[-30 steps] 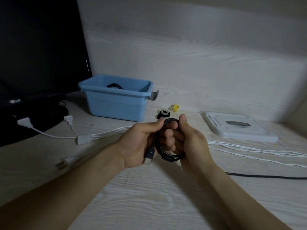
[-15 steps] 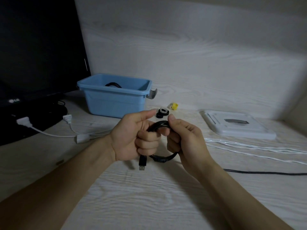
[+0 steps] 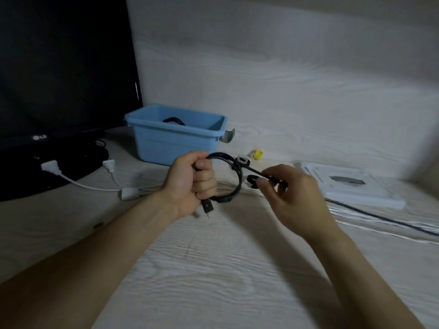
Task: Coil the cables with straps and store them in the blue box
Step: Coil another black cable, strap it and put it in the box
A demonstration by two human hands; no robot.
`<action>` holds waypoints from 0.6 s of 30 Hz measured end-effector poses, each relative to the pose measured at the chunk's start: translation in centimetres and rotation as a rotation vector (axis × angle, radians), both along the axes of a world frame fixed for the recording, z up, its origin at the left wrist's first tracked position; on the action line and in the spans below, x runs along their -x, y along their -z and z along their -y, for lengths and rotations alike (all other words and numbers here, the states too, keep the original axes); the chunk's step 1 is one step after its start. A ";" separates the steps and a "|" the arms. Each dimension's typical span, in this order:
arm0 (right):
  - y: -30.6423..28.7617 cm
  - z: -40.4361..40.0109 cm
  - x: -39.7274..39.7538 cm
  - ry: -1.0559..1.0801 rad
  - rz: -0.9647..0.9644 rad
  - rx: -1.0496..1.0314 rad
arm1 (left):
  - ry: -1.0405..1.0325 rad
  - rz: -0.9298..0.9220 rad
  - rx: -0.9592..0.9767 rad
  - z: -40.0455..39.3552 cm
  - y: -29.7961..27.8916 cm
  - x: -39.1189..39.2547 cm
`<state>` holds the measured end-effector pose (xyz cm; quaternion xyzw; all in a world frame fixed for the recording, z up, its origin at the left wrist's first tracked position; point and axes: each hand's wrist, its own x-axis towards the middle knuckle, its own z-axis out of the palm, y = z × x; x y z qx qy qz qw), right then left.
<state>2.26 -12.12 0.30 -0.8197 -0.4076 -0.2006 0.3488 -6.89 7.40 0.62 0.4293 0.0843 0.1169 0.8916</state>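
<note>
My left hand [image 3: 190, 184] is closed in a fist around a coiled black USB cable [image 3: 235, 179], whose plug [image 3: 207, 207] hangs below the fist. My right hand [image 3: 292, 193] pinches a black strap [image 3: 257, 174] that runs from the coil's upper right side to my fingertips. A small black strap roll [image 3: 251, 179] shows by my right index finger. The blue box [image 3: 175, 143] stands behind my hands with a black coiled cable [image 3: 173, 120] inside. A white cable with plugs [image 3: 78, 184] lies at the left on the table.
A black monitor [image 3: 61, 74] on its stand fills the left. A white flat lid [image 3: 351, 186] lies at the right, with white cables [image 3: 380, 222] and a black cable [image 3: 392, 220] running off the right edge. A yellow piece [image 3: 257, 154] and a strap roll [image 3: 242, 160] lie behind the coil.
My right hand let go of the coil and moved right, now pulling a black strap out from it. My left hand closed into a fist on the coil. The camera view shifted.
</note>
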 end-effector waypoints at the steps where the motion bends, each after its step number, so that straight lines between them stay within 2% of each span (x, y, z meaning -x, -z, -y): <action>1: 0.1 0.3 -0.5 0.036 -0.004 0.014 | -0.061 0.011 0.033 -0.3 -0.1 -0.1; 4: 0.2 0.9 -1.6 0.119 -0.026 -0.016 | -0.268 0.048 0.152 -1.7 -0.7 0.0; 7: 0.2 0.8 -1.7 0.102 -0.015 -0.014 | -0.417 0.098 0.243 -3.4 -1.3 0.2; 9: 0.3 0.4 -1.0 0.027 -0.009 0.023 | -0.446 0.133 0.255 -3.9 -1.6 0.2; 12: 1.0 -0.5 -0.1 -0.116 -0.012 0.189 | -0.415 0.171 0.270 -3.3 -1.7 -0.1; 15: 1.7 -1.4 1.0 -0.273 -0.005 0.329 | -0.406 0.190 0.220 -2.3 -1.6 -0.2; 18: 1.9 -1.9 2.1 -0.343 -0.003 0.350 | -0.407 0.189 0.044 -1.4 -1.4 -0.6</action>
